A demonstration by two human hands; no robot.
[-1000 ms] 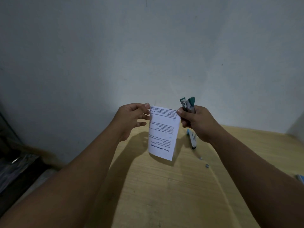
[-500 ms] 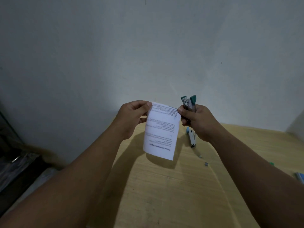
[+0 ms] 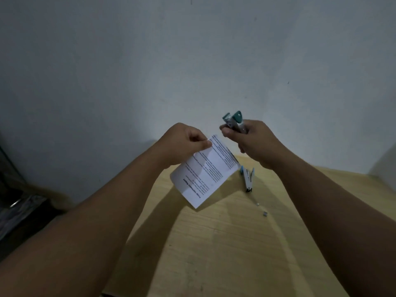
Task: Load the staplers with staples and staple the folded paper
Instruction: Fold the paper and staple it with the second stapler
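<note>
Above the pale wooden table [image 3: 214, 243], the left hand [image 3: 182, 142] pinched the limp folded printed paper [image 3: 205, 170] by its corner; the right hand [image 3: 250, 138] gripped the rigid teal stapler [image 3: 234, 122].

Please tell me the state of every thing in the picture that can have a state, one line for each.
Paper: folded, held in the air, tilted, printed side visible.
Left hand: pinches the paper's top corner.
Green stapler: held up, nose slightly open, off the paper.
Right hand: grips the green stapler.
Blue stapler: lying on the table, untouched.
Loose staples: lying on the table near the blue stapler.
</note>
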